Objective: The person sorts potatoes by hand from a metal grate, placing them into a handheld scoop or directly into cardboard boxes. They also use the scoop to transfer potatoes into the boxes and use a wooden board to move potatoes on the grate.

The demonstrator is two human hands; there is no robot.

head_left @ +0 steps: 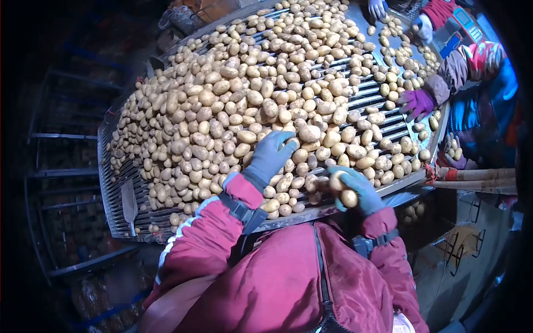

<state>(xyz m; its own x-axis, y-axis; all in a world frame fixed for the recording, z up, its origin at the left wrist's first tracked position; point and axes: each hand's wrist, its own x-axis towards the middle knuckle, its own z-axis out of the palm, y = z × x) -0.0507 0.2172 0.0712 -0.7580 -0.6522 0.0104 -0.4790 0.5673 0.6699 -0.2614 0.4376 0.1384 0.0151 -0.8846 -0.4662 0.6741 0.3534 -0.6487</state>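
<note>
Head view: I am seeing the left hand [271, 154] lying open on the potato pile [222, 105] at frame centre; the right hand [363, 191], just right, is gripping two potatoes [348, 198].

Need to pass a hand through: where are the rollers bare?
Bare rollers show between the potato heap and the co-worker's purple glove, and at the near-left corner by the flat paddle. Around the left hand and right hand, which grips potatoes, it is packed.
</note>
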